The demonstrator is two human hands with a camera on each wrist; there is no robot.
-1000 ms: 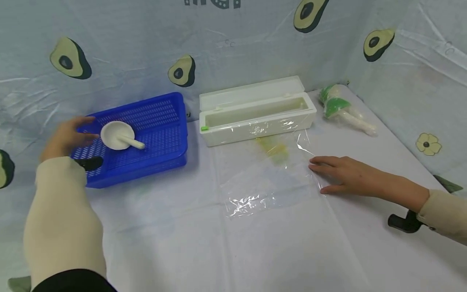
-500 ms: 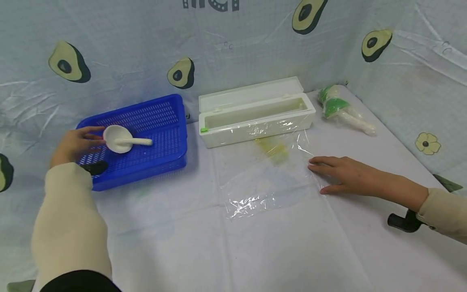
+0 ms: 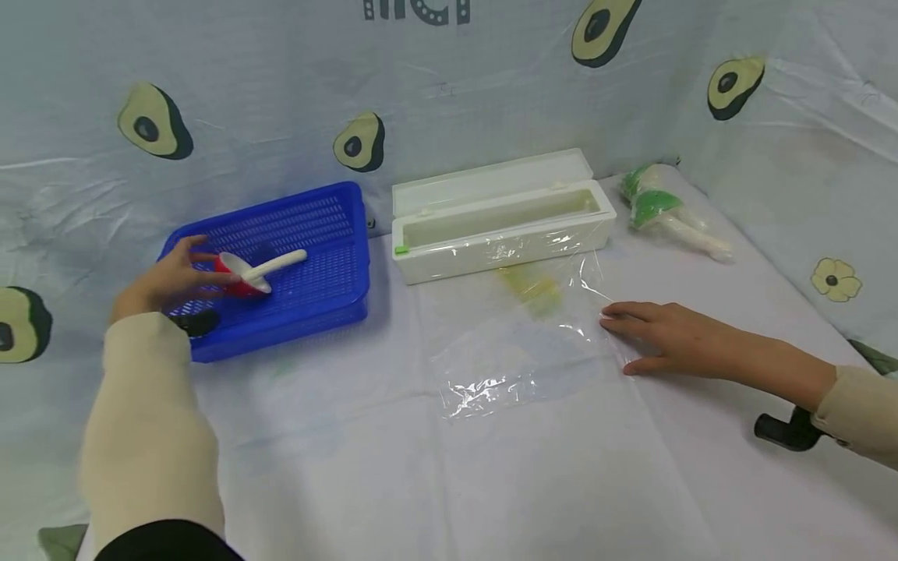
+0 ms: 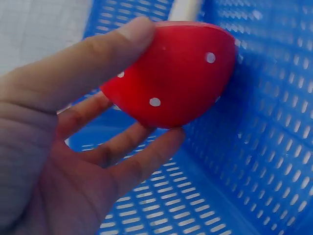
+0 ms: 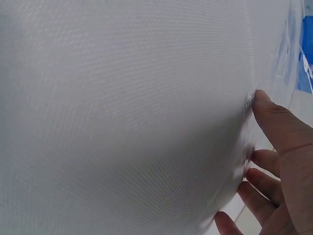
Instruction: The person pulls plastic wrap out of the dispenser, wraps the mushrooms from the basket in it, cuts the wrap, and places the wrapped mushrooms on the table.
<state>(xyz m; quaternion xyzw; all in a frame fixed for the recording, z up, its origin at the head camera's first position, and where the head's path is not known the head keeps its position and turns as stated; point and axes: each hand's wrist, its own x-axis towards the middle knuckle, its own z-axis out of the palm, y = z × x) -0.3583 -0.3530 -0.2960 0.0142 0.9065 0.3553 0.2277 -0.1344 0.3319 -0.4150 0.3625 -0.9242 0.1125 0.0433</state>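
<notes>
My left hand (image 3: 171, 280) is at the left side of the blue basket (image 3: 319, 319) and pinches a toy mushroom (image 3: 245, 290) between thumb and fingers. Its cap is red with white dots, as the left wrist view shows on the mushroom (image 4: 181, 73); the pale stem points right, across the basket. My right hand (image 3: 673, 339) touches the right edge of a sheet of clear plastic film (image 3: 491, 351) on the table, its fingers spread. In the right wrist view the fingertips of this hand (image 5: 274, 171) meet the film's edge.
Behind the film stands a long white box (image 3: 501, 253) with its lid raised; the film reaches up its front. A yellow-green patch (image 3: 536, 288) shows at the film. A clear-wrapped pale item with green parts (image 3: 655, 206) lies at the back right. Avocado-printed cloth (image 3: 477, 93) hangs behind.
My left hand has moved right and taken hold of the mushroom, which has turned so its red cap shows and its stem points up and right. My right hand stays at the film's edge.
</notes>
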